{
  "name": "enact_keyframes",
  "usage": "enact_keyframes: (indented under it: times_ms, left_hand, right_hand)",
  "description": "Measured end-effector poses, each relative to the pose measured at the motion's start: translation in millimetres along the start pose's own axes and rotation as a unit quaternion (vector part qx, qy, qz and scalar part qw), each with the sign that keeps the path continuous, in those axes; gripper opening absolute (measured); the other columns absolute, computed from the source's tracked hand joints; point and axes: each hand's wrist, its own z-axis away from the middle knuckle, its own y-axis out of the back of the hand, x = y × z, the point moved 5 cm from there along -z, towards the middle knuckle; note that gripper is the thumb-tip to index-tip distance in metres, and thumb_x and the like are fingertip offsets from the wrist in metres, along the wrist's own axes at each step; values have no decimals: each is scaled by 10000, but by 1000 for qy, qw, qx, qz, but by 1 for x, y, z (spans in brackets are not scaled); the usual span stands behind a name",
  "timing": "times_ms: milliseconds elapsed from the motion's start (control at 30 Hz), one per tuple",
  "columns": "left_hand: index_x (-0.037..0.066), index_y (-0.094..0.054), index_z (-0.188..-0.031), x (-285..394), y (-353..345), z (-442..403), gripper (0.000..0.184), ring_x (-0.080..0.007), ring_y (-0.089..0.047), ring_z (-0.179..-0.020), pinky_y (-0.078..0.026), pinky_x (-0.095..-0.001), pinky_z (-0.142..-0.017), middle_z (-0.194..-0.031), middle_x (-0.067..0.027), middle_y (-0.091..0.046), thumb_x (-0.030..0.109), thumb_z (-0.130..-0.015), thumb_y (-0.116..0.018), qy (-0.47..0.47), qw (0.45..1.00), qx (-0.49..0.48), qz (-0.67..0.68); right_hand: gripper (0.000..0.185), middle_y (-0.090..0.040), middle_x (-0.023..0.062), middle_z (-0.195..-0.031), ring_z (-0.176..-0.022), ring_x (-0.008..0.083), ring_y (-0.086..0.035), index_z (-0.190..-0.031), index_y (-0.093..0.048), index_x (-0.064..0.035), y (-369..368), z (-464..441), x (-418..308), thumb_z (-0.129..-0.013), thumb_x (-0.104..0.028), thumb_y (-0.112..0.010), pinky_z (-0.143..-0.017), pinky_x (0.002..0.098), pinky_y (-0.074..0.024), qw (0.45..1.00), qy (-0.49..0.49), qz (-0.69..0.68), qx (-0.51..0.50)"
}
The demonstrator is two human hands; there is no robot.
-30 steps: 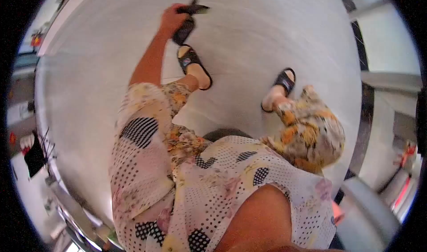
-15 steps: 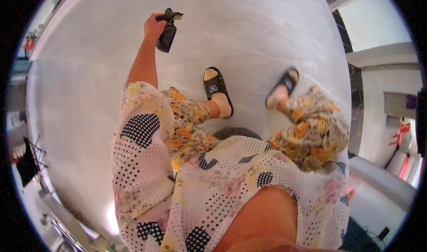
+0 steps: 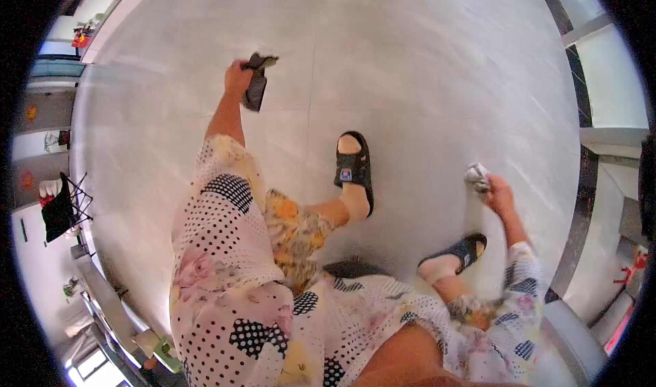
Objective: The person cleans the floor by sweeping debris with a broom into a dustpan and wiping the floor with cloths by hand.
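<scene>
My left hand [image 3: 237, 79] is closed around the neck of a dark spray bottle [image 3: 255, 92], held out at the upper left over the pale floor [image 3: 389, 66]. The bottle is smeared a little by motion. Over to the right, my right hand [image 3: 501, 196] grips a crumpled grey-and-white cloth [image 3: 477, 177]. The cloth sticks out past the fingertips, away from the body.
My feet wear black slippers, the left slipper [image 3: 354, 172] and the right slipper [image 3: 465, 250]. A black folding chair [image 3: 58, 209] stands at the far left. A dark floor strip [image 3: 581, 202] and a pale wall [image 3: 610, 79] run along the right.
My right hand has come into view with the cloth. The spray bottle sits lower in view, still in my left hand. Feet and surroundings have shifted as I move.
</scene>
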Motion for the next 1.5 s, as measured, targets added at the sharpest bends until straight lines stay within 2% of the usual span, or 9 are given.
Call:
enact_keyframes:
  times_ms: [167, 233, 267, 467, 800, 1000, 1067, 1300, 1500]
  left_hand:
    - [61, -512, -1202, -132, -27, -22, 429, -347, -529, -1097, -442, -407, -895, -1200, -176, -554, 183, -799, -593, 121, 992, -2, 24]
    - [80, -419, -1319, -115, -39, -33, 525, -321, -406, -1247, -380, -388, -1008, -1367, -147, -419, 167, -821, -561, 79, 978, 89, -170]
    - [73, -417, -1319, -20, 19, -25, 500, -313, -417, -1238, -384, -397, -1010, -1373, -132, -412, 173, -846, -545, 168, 979, 44, -110]
    - [82, -475, -1279, 71, 72, -176, 435, -309, -450, -1212, -382, -395, -999, -1317, -147, -474, 191, -862, -532, 24, 1000, 5, 17]
    - [79, -607, -1007, 458, -1, -243, 355, -307, -564, -984, -446, -409, -862, -1064, -111, -615, 64, -652, -610, -304, 947, 73, 72]
    - [87, -614, -1000, 644, 4, -271, 421, -319, -581, -973, -458, -391, -846, -1048, -113, -633, 27, -584, -632, -370, 866, -200, 269]
    - [88, -614, -1036, 707, 41, -309, 413, -251, -617, -896, -482, -342, -797, -985, -122, -640, 39, -627, -633, -186, 844, -447, 233]
    - [58, -613, -1054, 778, 221, -707, 400, -163, -595, -838, -493, -308, -779, -930, -57, -622, 7, -657, -608, -39, 765, -379, 520]
    - [7, -580, -1098, 646, 428, -1277, 397, -180, -577, -907, -482, -314, -822, -1005, -69, -607, -4, -704, -632, -95, 820, -184, 533]
  right_hand:
    - [556, -352, 158, -1424, -1315, 359, -316, -1323, -410, -74, -2, -2, -98, -796, -130, -579, -1052, 448, -286, 953, -37, 40, 299]
    - [565, -337, 150, -1436, -1328, 365, -290, -1330, -397, -81, 30, -23, -129, -796, -130, -574, -1054, 472, -263, 945, -69, 25, 318]
    - [569, -330, 147, -1441, -1335, 369, -277, -1334, -391, -85, 49, -32, -143, -796, -130, -572, -1055, 485, -251, 942, -83, 22, 324]
    - [570, -333, 170, -1431, -1320, 377, -297, -1319, -377, -50, 150, -82, -226, -785, -126, -560, -1053, 480, -254, 939, -60, 39, 337]
    - [638, -336, 130, -1433, -1330, 344, -289, -1339, -365, -72, 307, -240, -303, -745, -152, -582, -1071, 468, -238, 957, -96, 41, 272]
    - [620, -359, 98, -1424, -1326, 317, -307, -1326, -406, -88, 440, -384, -415, -742, -173, -597, -1058, 464, -268, 954, -108, 46, 276]
    - [566, -394, 138, -1389, -1297, 359, -331, -1301, -424, -52, 506, -437, -475, -758, -163, -539, -1041, 478, -277, 953, -85, 27, 290]
    - [540, -409, 142, -1362, -1285, 355, -341, -1256, -446, -83, 687, -695, -663, -738, -159, -578, -1043, 482, -277, 955, -71, 12, 288]
    - [568, -383, 113, -1392, -1308, 321, -325, -1277, -424, -105, 863, -971, -868, -733, -155, -578, -1044, 478, -281, 958, -75, 3, 277]
